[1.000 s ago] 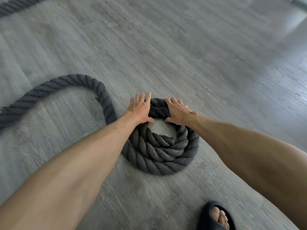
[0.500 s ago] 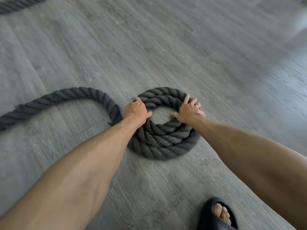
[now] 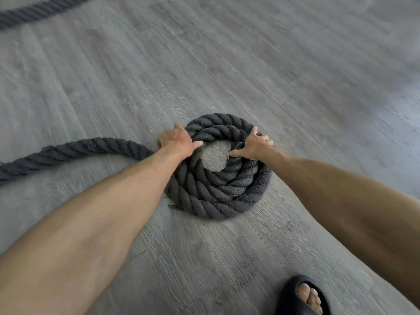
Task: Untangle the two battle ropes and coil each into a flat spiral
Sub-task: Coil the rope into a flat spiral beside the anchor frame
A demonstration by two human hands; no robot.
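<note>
A thick dark rope (image 3: 79, 151) lies on the grey plank floor (image 3: 272, 76), and its near end is wound into a flat coil (image 3: 218, 192) of about three turns, with a small round gap of bare floor in the middle. The loose length leaves the coil on the left side and runs away along the floor to the left edge of view.

The person bends over the coil with both arms stretched down to it. The left hand (image 3: 176, 142) grips the left side of the coil where the loose length comes in, fingers curled over the outer turn and the thumb lying toward the gap. The right hand (image 3: 253, 145) presses on the right side, fingers spread across the turns, thumb reaching along the inner edge.

A second rope (image 3: 34, 13) lies well apart at the far left. A black sandal (image 3: 293, 296) stands near the person's right arm.
</note>
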